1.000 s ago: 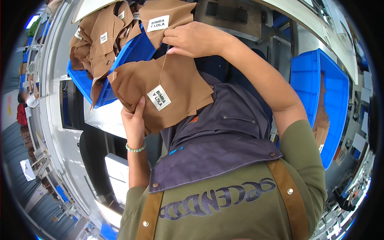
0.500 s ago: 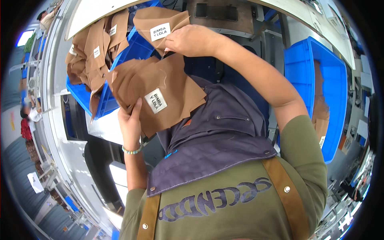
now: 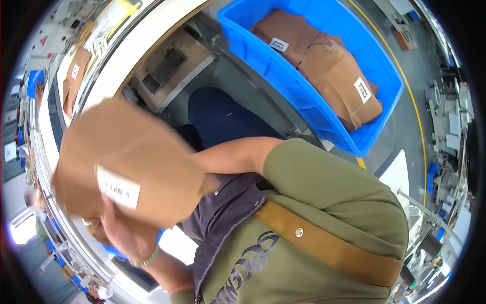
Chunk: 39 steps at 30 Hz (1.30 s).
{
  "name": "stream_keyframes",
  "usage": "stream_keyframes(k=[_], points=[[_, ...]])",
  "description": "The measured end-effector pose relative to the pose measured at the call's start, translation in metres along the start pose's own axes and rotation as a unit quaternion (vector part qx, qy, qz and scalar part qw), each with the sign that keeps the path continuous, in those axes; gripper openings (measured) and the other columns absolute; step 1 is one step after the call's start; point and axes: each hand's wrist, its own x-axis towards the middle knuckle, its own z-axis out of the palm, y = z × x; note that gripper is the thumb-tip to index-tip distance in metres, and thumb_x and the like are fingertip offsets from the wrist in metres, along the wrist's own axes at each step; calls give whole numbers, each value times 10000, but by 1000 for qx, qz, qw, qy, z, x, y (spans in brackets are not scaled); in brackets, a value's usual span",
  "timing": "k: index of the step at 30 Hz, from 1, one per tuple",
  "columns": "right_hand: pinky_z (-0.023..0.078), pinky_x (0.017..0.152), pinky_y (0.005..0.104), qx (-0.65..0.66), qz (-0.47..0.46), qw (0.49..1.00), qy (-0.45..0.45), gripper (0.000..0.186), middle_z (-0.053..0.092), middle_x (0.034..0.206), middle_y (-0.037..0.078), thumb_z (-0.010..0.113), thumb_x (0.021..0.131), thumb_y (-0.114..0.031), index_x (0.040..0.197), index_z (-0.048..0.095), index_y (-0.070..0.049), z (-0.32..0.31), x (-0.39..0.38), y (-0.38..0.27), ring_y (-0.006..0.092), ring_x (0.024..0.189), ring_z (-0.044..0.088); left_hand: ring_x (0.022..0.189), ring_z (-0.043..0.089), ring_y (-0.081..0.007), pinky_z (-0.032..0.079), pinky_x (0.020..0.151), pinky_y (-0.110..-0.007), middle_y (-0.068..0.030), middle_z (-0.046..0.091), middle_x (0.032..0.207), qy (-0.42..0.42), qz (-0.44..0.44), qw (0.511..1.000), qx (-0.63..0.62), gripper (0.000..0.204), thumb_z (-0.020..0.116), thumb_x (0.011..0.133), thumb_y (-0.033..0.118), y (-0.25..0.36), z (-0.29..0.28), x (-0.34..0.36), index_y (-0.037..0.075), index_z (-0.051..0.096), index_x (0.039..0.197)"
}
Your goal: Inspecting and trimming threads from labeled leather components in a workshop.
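Note:
My left hand (image 3: 122, 232), with a beaded bracelet at its wrist, grips brown fabric pieces (image 3: 136, 152) at their lower edge. Its thumb lies on the front, by a white printed label (image 3: 119, 187). The pieces are raised in front of me and blurred by motion. My right forearm runs behind this fabric, which hides the hand, so its fingers do not show.
A large blue bin (image 3: 273, 63) at upper right holds brown labelled fabric pieces (image 3: 331, 76). More brown fabric (image 3: 75, 76) lies on the white table (image 3: 129, 38) at upper left. Part of another blue bin shows below the held fabric.
My view has swung to the right, bringing the right-hand bin closer to the middle. My right hand, earlier pinching a labelled piece over the left bin, is now hidden. My left hand keeps its hold.

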Motion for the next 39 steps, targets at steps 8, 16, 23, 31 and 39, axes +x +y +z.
stream_keyframes(k=[8,16,23,31,39], points=[[560,775,433,91,92,986,-106,243,720,936,133,521,923,-170,1015,718,-61,-243,-34,-63,299,900,699,1057,655,-202,515,959,-356,-65,681,1194,-149,-29,988,36,309,650,956,150,-117,189,138,26,615,1237],[550,806,446,199,229,927,-220,234,716,943,138,531,909,-152,1019,722,-74,-280,-11,-59,302,905,695,1276,537,-367,456,1066,-397,-248,550,1351,-206,-11,975,86,427,512,1018,107,-164,120,179,-73,428,1396],[541,834,457,313,347,824,-321,231,713,949,142,539,896,-136,1022,726,-85,-100,67,-11,304,909,691,1113,644,-254,495,996,-353,-187,651,1222,71,189,931,305,343,517,1027,133,-114,-54,48,-49,544,1317],[490,641,289,425,463,743,-231,240,646,726,60,563,985,-196,955,722,-18,-101,146,-15,153,668,604,1225,584,-341,443,1085,-415,-264,575,1312,231,88,969,7,424,490,1041,201,-147,-171,-66,-90,460,1347],[477,626,287,415,395,736,-361,203,638,815,87,559,1001,-134,977,682,25,-114,151,-90,150,657,585,1313,490,-250,350,1141,-413,-130,533,1388,125,208,968,-62,539,479,1044,405,-141,-187,-42,13,439,1413]])
